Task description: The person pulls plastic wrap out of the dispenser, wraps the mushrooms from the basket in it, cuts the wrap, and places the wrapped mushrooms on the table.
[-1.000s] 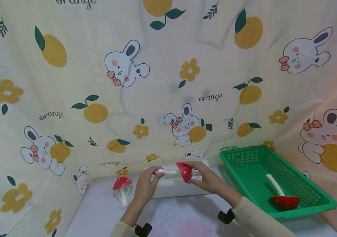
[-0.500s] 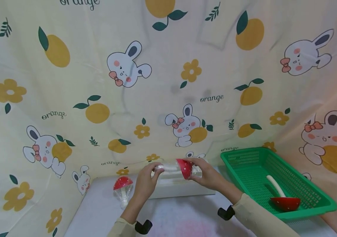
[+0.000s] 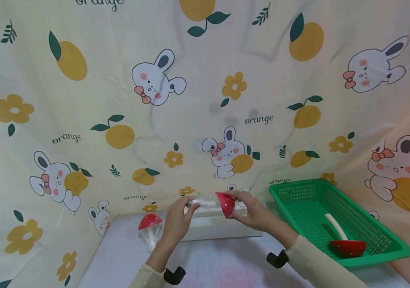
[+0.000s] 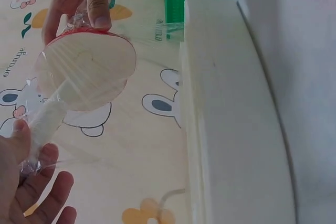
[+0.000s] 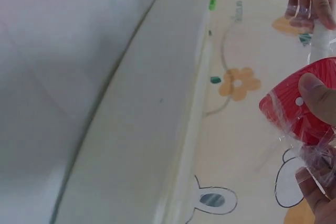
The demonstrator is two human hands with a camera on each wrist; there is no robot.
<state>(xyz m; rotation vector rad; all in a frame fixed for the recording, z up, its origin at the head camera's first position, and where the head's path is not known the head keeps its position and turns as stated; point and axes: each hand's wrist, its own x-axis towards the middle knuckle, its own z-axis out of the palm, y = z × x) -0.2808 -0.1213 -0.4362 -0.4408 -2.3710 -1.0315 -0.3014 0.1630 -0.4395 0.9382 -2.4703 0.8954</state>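
Note:
Between my two hands, above a long white box (image 3: 223, 231), a red mushroom ladle (image 3: 226, 205) with white dots lies sideways. Clear plastic film wraps it. My left hand (image 3: 177, 222) pinches the film-covered tip of its white handle (image 4: 47, 119). My right hand (image 3: 252, 210) grips the back of the bowl, its thumb pressing the red side (image 5: 286, 93) and bunched film beneath. In the left wrist view the bowl's pale hollow (image 4: 100, 64) shows through the film.
Another film-wrapped mushroom ladle (image 3: 149, 222) stands on the white table (image 3: 118, 256), left of my left hand. A green basket (image 3: 284, 200) at the right holds an unwrapped ladle (image 3: 347, 248). A printed cloth (image 3: 197, 104) hangs close behind the box.
Both hands have risen slightly, keeping hold of the ladle at each end. Its bowl has turned a little. The basket and the other ladles stay in place.

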